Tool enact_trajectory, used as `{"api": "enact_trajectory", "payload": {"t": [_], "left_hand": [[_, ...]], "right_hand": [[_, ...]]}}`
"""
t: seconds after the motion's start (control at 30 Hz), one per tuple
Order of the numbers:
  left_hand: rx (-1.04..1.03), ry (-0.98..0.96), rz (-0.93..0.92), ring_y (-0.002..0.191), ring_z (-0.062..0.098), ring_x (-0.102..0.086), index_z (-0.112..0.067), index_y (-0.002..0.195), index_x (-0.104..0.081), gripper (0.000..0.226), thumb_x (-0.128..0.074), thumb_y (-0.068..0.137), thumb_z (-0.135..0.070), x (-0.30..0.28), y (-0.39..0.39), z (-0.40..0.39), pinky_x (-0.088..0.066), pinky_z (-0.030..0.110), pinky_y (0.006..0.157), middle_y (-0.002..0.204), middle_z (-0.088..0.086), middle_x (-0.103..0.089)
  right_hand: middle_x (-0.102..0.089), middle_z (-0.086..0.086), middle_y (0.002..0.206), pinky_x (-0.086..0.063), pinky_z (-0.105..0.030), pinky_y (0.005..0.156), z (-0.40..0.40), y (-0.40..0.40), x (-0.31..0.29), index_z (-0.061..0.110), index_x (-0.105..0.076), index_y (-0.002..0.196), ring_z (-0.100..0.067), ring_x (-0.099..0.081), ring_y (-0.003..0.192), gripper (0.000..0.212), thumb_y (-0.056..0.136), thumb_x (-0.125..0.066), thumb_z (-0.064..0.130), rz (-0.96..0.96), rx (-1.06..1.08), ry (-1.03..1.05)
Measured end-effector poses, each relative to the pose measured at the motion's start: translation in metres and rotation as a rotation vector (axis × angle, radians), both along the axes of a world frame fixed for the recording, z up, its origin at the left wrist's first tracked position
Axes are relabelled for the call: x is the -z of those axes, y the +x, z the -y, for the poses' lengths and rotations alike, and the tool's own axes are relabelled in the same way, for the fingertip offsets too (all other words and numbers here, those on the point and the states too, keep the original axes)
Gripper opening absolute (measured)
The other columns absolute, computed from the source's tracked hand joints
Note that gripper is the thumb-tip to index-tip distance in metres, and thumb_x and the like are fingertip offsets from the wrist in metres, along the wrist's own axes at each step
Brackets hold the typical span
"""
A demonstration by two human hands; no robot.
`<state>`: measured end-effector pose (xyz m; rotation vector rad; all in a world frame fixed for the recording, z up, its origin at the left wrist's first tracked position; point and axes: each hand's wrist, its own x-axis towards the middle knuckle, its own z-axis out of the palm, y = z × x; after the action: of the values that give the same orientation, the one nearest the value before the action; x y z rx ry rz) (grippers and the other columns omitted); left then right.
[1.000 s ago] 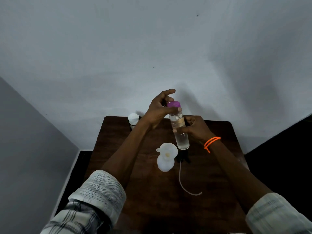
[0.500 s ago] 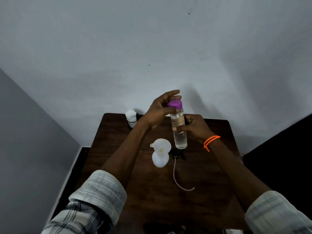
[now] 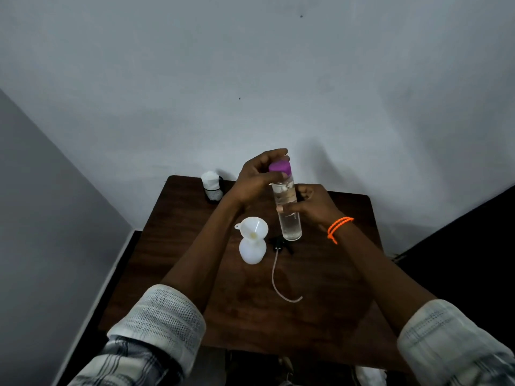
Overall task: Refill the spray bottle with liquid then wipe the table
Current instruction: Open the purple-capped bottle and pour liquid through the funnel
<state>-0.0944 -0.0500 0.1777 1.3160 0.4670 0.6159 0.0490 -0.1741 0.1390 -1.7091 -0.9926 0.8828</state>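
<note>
A clear bottle of liquid (image 3: pixel 289 221) with a purple cap (image 3: pixel 279 166) stands upright above the dark wooden table (image 3: pixel 250 316). My right hand (image 3: pixel 312 204) grips its middle. My left hand (image 3: pixel 256 176) has its fingers closed around the purple cap. A white spray bottle (image 3: pixel 252 250) stands on the table with a white funnel (image 3: pixel 252 228) in its neck, just left of the clear bottle. The black spray head (image 3: pixel 280 243) lies beside it, and its thin tube (image 3: pixel 281 285) curls toward me.
At the table's back left corner stands a black cup with white cloth (image 3: pixel 211 185) in it. The wall rises right behind the table. The floor drops away dark on the left and right sides.
The view has shifted slightly, and my left hand's fingers have closed further around the purple cap. Both hands stay on the clear bottle.
</note>
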Motion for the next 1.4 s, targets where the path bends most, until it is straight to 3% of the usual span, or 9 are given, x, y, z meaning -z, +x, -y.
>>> {"api": "enact_trajectory", "payload": {"t": [0.2, 0.3, 0.43, 0.53, 0.77, 0.93, 1.13, 1.23, 1.4], "left_hand": [[-0.322, 0.126, -0.191, 0.079, 0.011, -0.07, -0.021, 0.108, -0.07, 0.055, -0.096, 0.061, -0.035, -0.002, 0.006, 0.015, -0.061, 0.032, 0.079, 0.087, -0.001, -0.068], [-0.28, 0.095, -0.236, 0.084, 0.013, -0.07, -0.024, 0.105, -0.067, 0.054, -0.09, 0.064, -0.049, -0.004, 0.01, 0.019, -0.059, 0.04, 0.087, 0.092, 0.0, -0.068], [0.006, -0.189, 0.012, 0.103, 0.022, -0.066, -0.011, 0.128, -0.061, 0.053, -0.069, 0.076, -0.009, -0.003, 0.007, 0.015, -0.053, 0.038, 0.09, 0.118, 0.012, -0.067], [0.031, -0.074, -0.004, 0.111, 0.029, -0.068, -0.007, 0.133, -0.059, 0.056, -0.066, 0.079, 0.006, 0.002, 0.0, 0.004, -0.055, 0.039, 0.093, 0.124, 0.02, -0.068], [-0.188, 0.161, -0.142, 0.078, 0.015, -0.069, -0.012, 0.105, -0.073, 0.053, -0.097, 0.06, -0.021, 0.002, -0.003, -0.008, -0.06, 0.039, 0.083, 0.089, 0.012, -0.07], [-0.228, 0.25, -0.27, 0.068, 0.008, -0.061, -0.023, 0.092, -0.067, 0.05, -0.092, 0.058, -0.051, 0.005, -0.001, -0.014, -0.056, 0.028, 0.067, 0.078, -0.004, -0.062], [0.066, 0.094, -0.099, 0.104, 0.015, -0.064, -0.012, 0.127, -0.063, 0.053, -0.071, 0.075, -0.009, 0.011, -0.005, -0.029, -0.054, 0.031, 0.091, 0.122, 0.01, -0.065], [-0.007, 0.153, -0.073, 0.093, 0.015, -0.069, -0.005, 0.116, -0.07, 0.046, -0.083, 0.072, -0.001, 0.01, -0.009, -0.033, -0.056, 0.032, 0.087, 0.104, 0.008, -0.074], [-0.208, 0.163, -0.064, 0.078, 0.013, -0.067, -0.017, 0.098, -0.077, 0.042, -0.096, 0.062, -0.026, 0.003, -0.005, -0.041, -0.058, 0.036, 0.081, 0.082, 0.007, -0.072]], "right_hand": [[-0.08, -0.003, 0.089, -0.058, -0.054, 0.09, 0.005, -0.003, -0.003, 0.017, -0.08, 0.09, -0.022, -0.076, 0.089, 0.04, 0.055, -0.097, 0.028, 0.071, -0.042, -0.033], [-0.08, -0.004, 0.087, -0.058, -0.054, 0.088, 0.007, -0.006, -0.005, 0.015, -0.08, 0.087, -0.023, -0.077, 0.087, 0.037, 0.056, -0.096, 0.026, 0.084, -0.049, -0.019], [-0.08, -0.005, 0.087, -0.059, -0.054, 0.088, 0.007, -0.009, -0.003, 0.014, -0.08, 0.088, -0.026, -0.077, 0.087, 0.037, 0.056, -0.097, 0.023, 0.049, 0.008, 0.0], [-0.079, -0.005, 0.087, -0.059, -0.054, 0.088, 0.008, -0.012, -0.001, 0.015, -0.08, 0.088, -0.025, -0.077, 0.086, 0.037, 0.056, -0.097, 0.023, 0.039, 0.058, 0.003], [-0.08, -0.001, 0.088, -0.059, -0.052, 0.088, 0.002, -0.021, -0.001, 0.02, -0.08, 0.089, -0.02, -0.076, 0.086, 0.036, 0.057, -0.096, 0.023, 0.086, 0.077, -0.017], [-0.079, 0.001, 0.087, -0.06, -0.05, 0.087, -0.007, -0.029, 0.001, 0.022, -0.08, 0.089, -0.017, -0.076, 0.086, 0.038, 0.056, -0.096, 0.027, 0.121, 0.091, -0.02], [-0.079, -0.004, 0.086, -0.059, -0.054, 0.084, -0.013, -0.032, 0.006, 0.018, -0.08, 0.087, -0.026, -0.076, 0.087, 0.038, 0.054, -0.096, 0.029, 0.111, 0.14, -0.011], [-0.079, -0.003, 0.087, -0.06, -0.052, 0.086, -0.014, -0.03, 0.006, 0.017, -0.08, 0.089, -0.024, -0.076, 0.087, 0.038, 0.055, -0.096, 0.024, 0.092, 0.155, -0.012], [-0.08, -0.001, 0.087, -0.06, -0.049, 0.087, -0.011, -0.028, 0.005, 0.018, -0.08, 0.09, -0.02, -0.076, 0.087, 0.037, 0.057, -0.096, 0.02, 0.106, 0.163, -0.032]]}}
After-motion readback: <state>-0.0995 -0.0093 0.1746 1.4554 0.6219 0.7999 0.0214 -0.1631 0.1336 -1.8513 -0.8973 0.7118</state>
